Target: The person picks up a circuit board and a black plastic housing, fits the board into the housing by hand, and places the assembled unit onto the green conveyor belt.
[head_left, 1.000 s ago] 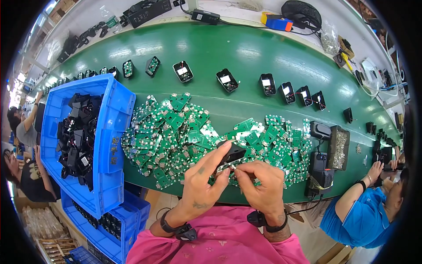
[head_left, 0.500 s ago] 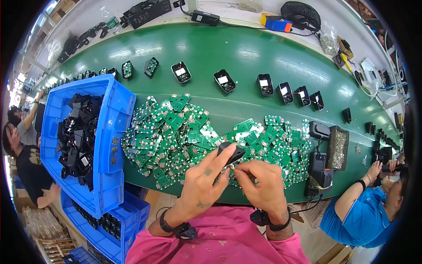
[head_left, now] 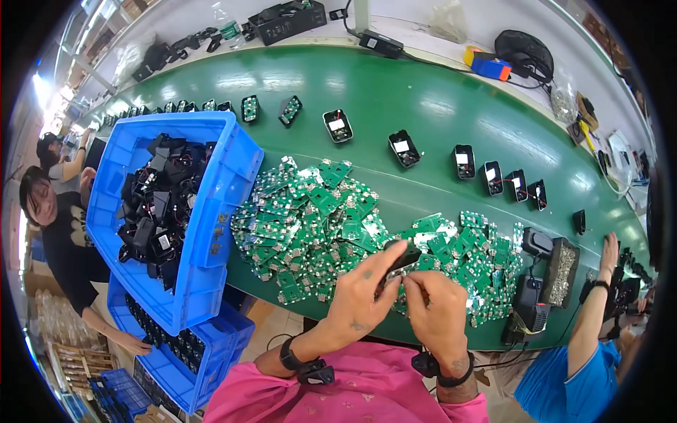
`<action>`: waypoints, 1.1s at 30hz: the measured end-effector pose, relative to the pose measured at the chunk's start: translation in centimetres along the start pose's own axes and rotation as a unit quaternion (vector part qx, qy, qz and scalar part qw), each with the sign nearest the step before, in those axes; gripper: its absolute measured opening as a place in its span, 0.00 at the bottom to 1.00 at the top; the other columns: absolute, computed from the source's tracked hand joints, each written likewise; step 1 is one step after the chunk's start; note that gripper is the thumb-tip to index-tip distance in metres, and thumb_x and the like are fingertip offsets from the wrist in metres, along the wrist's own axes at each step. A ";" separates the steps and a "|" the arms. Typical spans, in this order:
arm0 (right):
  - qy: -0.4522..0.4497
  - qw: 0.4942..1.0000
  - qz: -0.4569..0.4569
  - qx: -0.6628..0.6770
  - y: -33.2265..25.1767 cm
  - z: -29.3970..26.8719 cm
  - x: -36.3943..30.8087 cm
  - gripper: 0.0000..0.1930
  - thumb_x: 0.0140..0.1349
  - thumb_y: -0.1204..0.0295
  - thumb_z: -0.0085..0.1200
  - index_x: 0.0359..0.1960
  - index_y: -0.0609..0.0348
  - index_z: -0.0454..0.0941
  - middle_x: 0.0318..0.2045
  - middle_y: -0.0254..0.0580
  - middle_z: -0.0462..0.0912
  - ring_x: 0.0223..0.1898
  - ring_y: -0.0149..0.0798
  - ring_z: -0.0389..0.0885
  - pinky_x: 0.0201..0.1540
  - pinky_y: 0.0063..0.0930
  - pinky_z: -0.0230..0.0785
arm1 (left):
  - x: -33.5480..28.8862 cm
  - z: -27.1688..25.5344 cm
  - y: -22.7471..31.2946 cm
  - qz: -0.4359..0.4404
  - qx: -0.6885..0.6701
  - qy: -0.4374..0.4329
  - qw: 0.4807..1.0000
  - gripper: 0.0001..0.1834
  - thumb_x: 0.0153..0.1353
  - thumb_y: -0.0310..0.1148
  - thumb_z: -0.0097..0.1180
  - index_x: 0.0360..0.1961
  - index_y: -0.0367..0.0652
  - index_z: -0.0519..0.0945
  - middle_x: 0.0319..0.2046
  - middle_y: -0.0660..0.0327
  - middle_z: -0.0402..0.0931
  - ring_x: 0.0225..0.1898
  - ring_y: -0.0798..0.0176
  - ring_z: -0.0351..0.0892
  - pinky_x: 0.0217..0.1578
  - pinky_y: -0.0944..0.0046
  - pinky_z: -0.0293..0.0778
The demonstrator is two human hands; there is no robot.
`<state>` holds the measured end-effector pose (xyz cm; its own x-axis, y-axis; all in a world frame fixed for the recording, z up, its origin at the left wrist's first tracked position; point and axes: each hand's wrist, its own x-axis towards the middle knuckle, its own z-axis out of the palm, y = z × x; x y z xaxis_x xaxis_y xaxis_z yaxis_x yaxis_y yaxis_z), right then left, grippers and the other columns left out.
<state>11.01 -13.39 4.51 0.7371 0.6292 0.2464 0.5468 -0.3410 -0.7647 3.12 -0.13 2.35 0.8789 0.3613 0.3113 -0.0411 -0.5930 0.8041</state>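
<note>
My left hand (head_left: 356, 299) grips a small black plastic housing (head_left: 404, 260), tilted, between thumb and fingers. Close against its near side, my right hand (head_left: 440, 310) has thumb and forefinger pinched together; whatever lies between these fingertips is too small to make out. Both hands hover over the near edge of a heap of green circuit boards (head_left: 317, 229) on the green bench (head_left: 352, 81). A row of black housings crosses the bench beyond, among them an open one with a white patch inside (head_left: 404, 149).
Left of the boards stands a blue crate (head_left: 243, 158) of black housings, above another blue crate (head_left: 236, 335). A tray of small metal parts (head_left: 562, 273) and a black power tool (head_left: 530, 307) sit at right. Co-workers are on both sides; one arm (head_left: 591, 317) reaches over the bench.
The view has swung left, shifting the bench rightward in the picture. My hands keep the housing between them. The right co-worker's arm now stretches forward; the left one's hand is at the lower crate.
</note>
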 end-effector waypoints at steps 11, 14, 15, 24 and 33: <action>-0.024 0.970 0.193 0.143 0.9 0.6 -0.7 0.07 0.64 0.74 0.58 0.34 0.68 0.80 0.21 0.41 0.82 0.18 0.28 0.80 0.23 0.22 0.69 | -0.2 -1.2 -1.2 -0.130 -0.218 -0.077 0.964 0.33 0.56 0.11 0.51 0.64 0.42 0.70 0.51 0.53 0.76 0.38 0.68 0.83 0.37 0.68 0.82; 0.003 0.960 0.160 0.232 0.3 1.1 -1.0 0.06 0.63 0.76 0.60 0.36 0.68 0.81 0.25 0.41 0.84 0.21 0.28 0.81 0.25 0.22 0.71 | -0.1 -0.9 -1.0 -0.127 -0.212 -0.051 0.968 0.32 0.57 0.11 0.51 0.64 0.42 0.70 0.50 0.53 0.76 0.38 0.67 0.84 0.38 0.69 0.82; 0.001 0.935 0.153 0.321 0.5 1.4 -0.9 0.06 0.61 0.78 0.61 0.38 0.68 0.81 0.27 0.41 0.84 0.23 0.28 0.81 0.26 0.23 0.72 | -0.2 -0.8 -1.1 -0.126 -0.212 -0.051 0.968 0.32 0.57 0.11 0.51 0.64 0.42 0.70 0.50 0.53 0.76 0.38 0.67 0.84 0.38 0.69 0.82; 0.064 0.976 0.015 0.206 1.1 2.2 -0.8 0.03 0.57 0.79 0.64 0.30 0.67 0.82 0.26 0.37 0.80 0.23 0.27 0.75 0.24 0.21 0.66 | -0.3 -0.8 -1.3 -0.087 -0.227 -0.074 0.967 0.30 0.56 0.15 0.59 0.62 0.45 0.72 0.58 0.50 0.72 0.46 0.58 0.83 0.42 0.63 0.84; 0.029 0.948 0.113 0.296 1.1 0.7 -0.9 0.07 0.62 0.75 0.62 0.29 0.66 0.79 0.22 0.31 0.78 0.20 0.21 0.70 0.22 0.17 0.59 | -0.5 0.6 -1.8 0.016 -0.140 0.010 0.990 0.28 0.54 0.14 0.59 0.56 0.47 0.78 0.58 0.47 0.73 0.46 0.52 0.84 0.39 0.62 0.83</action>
<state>10.70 -13.84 3.06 0.8387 0.5418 0.0555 0.0660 0.0002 -0.9978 3.01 0.33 0.49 0.8661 0.3609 0.3458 -0.2005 -0.3829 0.9018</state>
